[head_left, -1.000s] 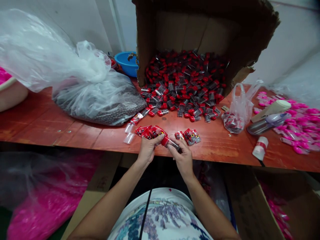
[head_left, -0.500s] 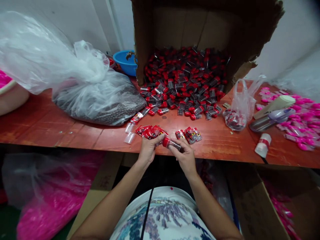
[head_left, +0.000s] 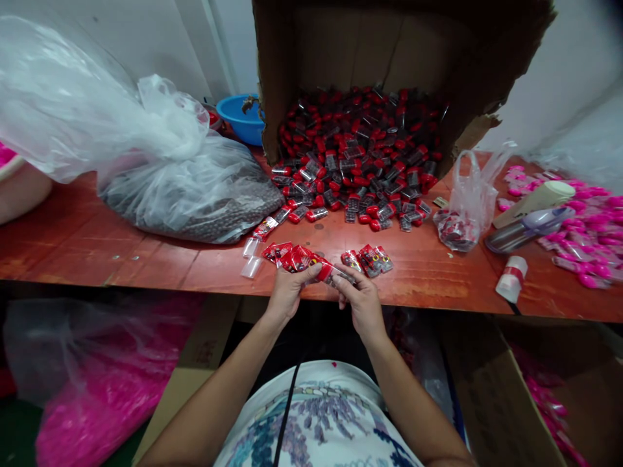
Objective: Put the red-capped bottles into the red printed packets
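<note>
Over the table's front edge, both hands are closed on one small clear bottle with a red cap [head_left: 325,271]. My left hand [head_left: 287,288] pinches it at the red end; my right hand [head_left: 361,295] has its fingers around the clear end, hiding most of it. Just beyond the left hand lies a pile of red printed packets [head_left: 296,257]. Several more printed packets [head_left: 370,260] lie beyond the right hand. Two clear empty tubes [head_left: 251,266] rest left of the pile.
A torn cardboard box [head_left: 487,84] on its side spills red-capped bottles [head_left: 360,162] onto the red table [head_left: 428,275]. To the left is a plastic bag of dark beads [head_left: 195,194]. At right are a small bag [head_left: 457,227], a purple-lidded cup [head_left: 528,230], a white roll [head_left: 512,279] and pink bottles [head_left: 588,240].
My right fingers have shifted along the bottle and now cover more of its clear end. My left hand keeps its pinch in nearly the same place. The view has shifted slightly.
</note>
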